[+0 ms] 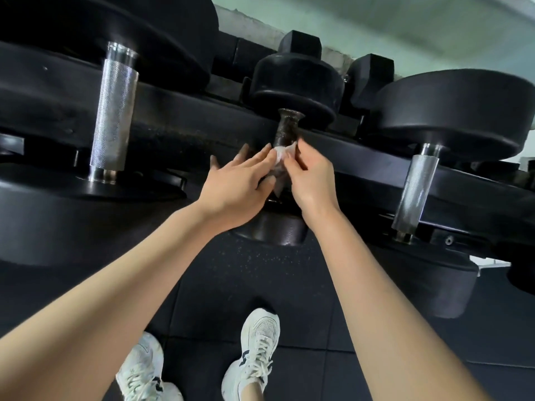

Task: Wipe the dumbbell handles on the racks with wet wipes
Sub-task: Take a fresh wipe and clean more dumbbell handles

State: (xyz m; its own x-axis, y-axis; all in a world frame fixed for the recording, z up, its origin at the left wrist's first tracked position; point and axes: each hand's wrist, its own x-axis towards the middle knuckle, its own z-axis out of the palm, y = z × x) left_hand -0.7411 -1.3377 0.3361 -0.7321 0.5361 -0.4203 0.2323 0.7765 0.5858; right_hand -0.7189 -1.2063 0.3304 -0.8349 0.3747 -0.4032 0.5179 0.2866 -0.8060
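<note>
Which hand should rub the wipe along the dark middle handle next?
Right hand: its fingers pinch the wet wipe at the dark handle; the left hand only touches it with straight fingers.

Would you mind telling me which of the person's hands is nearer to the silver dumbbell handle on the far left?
Left. The left hand lies right of the silver handle, touching the wet wipe on the dark middle handle; the right hand pinches it from farther right.

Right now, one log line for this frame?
step: wet wipe on middle dumbbell handle | left hand: straight fingers touch wipe | right hand: pinches wipe
</note>
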